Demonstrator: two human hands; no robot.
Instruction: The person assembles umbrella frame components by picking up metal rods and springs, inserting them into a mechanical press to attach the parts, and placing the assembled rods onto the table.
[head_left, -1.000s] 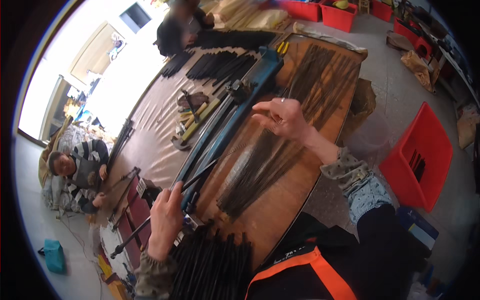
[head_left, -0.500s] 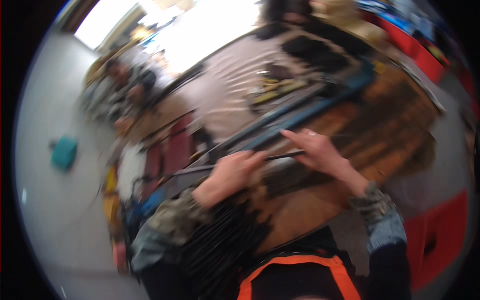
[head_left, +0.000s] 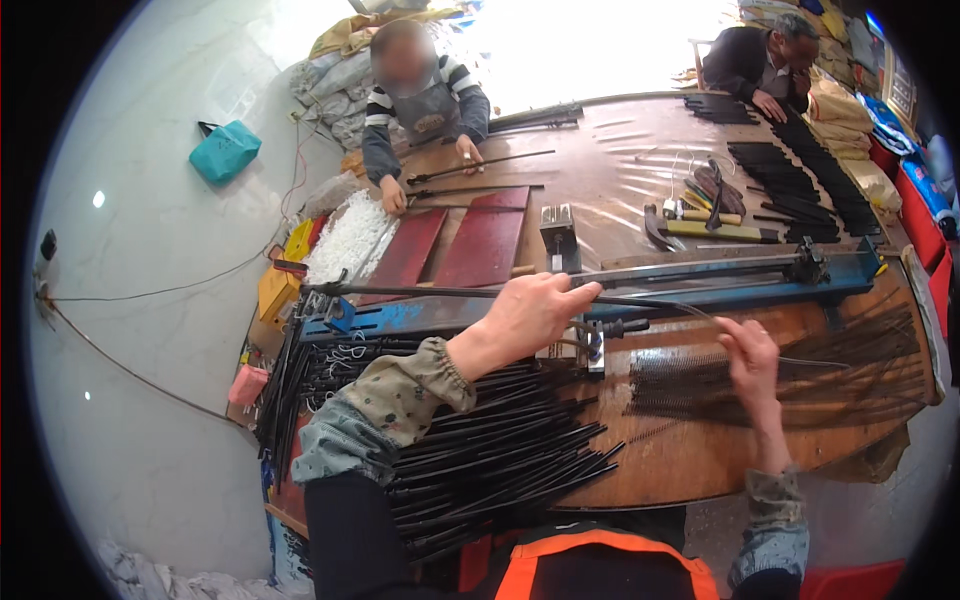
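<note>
Gripping a long thin black rod [head_left: 440, 291], the left hand [head_left: 530, 312] has its fingers curled around it above the blue metal jig [head_left: 700, 285], the rod running leftward past the jig's end. The right hand [head_left: 748, 352] pinches a thin wire [head_left: 830, 362] between fingertips, held just over the row of coiled springs [head_left: 780, 385] on the wooden board [head_left: 700, 460]. Nearer the body lies a heap of black rods [head_left: 490, 460] (fanned, overlapping). Across the table [head_left: 610, 165] another person's hands [head_left: 392, 197] rest on rods beside two red boards [head_left: 460, 245].
</note>
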